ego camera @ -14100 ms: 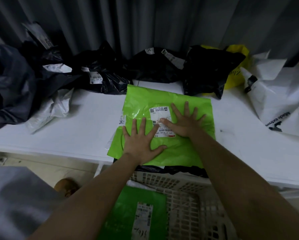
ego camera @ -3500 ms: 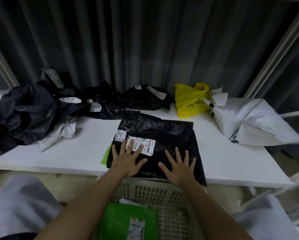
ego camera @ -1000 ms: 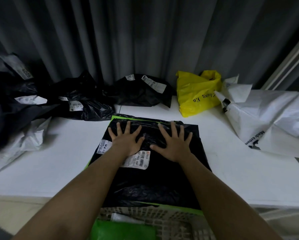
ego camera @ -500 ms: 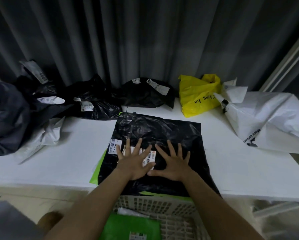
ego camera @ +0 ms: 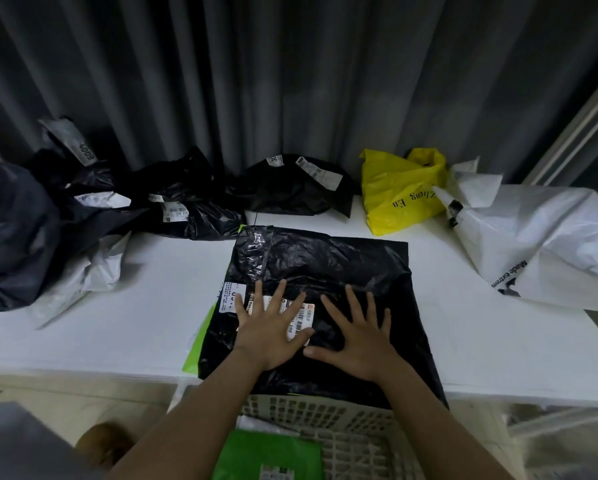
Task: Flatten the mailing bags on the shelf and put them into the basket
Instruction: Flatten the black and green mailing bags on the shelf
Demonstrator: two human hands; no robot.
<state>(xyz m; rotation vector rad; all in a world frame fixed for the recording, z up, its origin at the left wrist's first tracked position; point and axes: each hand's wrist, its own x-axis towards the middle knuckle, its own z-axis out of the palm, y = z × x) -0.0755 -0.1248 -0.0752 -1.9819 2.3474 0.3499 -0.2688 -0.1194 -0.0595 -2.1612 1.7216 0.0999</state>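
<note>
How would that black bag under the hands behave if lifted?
The black mailing bag would probably flop and sag: it is thin, creased film. Its glossy sheen suggests it is slippery. It looks light, lying nearly flat under the left hand and right hand.

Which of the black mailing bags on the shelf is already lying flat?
The black bag under both hands, at the shelf's front edge; the other black bags behind are crumpled.

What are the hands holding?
Nothing is held. The left hand and right hand press flat on the black mailing bag, near its front.
</note>
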